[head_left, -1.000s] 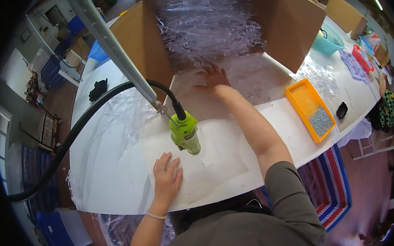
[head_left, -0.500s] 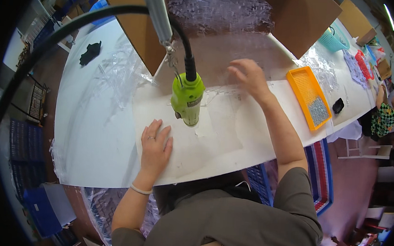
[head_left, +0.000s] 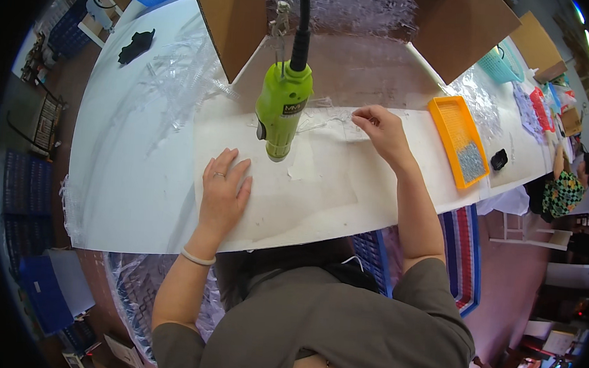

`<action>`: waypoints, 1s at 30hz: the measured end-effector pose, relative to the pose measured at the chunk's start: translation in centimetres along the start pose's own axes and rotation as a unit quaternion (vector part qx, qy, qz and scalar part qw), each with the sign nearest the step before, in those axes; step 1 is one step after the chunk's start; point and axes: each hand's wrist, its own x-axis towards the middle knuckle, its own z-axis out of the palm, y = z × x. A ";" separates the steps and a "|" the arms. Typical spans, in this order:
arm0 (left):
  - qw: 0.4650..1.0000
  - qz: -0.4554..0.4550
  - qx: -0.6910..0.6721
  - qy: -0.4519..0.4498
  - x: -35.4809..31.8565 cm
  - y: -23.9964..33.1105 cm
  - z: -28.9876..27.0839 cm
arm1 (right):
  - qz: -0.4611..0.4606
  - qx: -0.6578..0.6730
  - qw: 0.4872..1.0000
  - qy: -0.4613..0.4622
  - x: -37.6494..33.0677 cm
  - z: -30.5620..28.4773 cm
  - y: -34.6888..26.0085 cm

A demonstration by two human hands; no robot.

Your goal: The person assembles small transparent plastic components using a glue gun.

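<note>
My left hand (head_left: 223,193) lies on the white sheet (head_left: 286,214) that covers the table's near part, fingers stretched out, holding nothing. Farther off, my right hand (head_left: 383,132) is closed in a pinch, thumb against fingers, at the end of a thin clear plastic piece (head_left: 325,123). The piece's exact shape is hard to make out against the pale surface. Between my hands a green electric screwdriver (head_left: 283,109) hangs upright from a hook and black cable, touched by neither hand.
An orange tray (head_left: 447,119) with many small metal screws (head_left: 471,161) stands to the right, a small black part (head_left: 499,159) beside it. An open cardboard box (head_left: 233,25) full of clear plastic pieces (head_left: 359,11) stands ahead. A black piece (head_left: 136,47) lies far left. Another person (head_left: 567,184) sits at right.
My right hand has gone from open and blurred at the box's mouth to a pinch at the clear plastic piece. My left hand stays flat. The whole view has shifted slightly.
</note>
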 end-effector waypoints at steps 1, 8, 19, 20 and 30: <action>1.000 0.001 0.000 0.004 0.0 0.0 0.1 | 0.034 0.087 0.996 0.016 -0.8 -0.3 0.4; 1.000 0.009 -0.009 0.025 -0.5 -0.1 -0.4 | 0.107 0.338 0.935 0.019 -7.2 -0.4 0.0; 0.631 -0.328 -0.674 -0.203 -0.3 8.4 -0.5 | -0.087 0.451 0.870 -0.181 -11.8 5.2 -2.1; 0.668 -0.313 -0.649 -0.187 -0.5 8.0 -0.6 | -0.093 0.412 0.898 -0.120 -11.8 5.9 -2.5; 0.712 -0.315 -0.616 -0.119 -1.0 9.1 -0.1 | 0.125 0.339 0.930 -0.063 -13.2 2.4 -1.3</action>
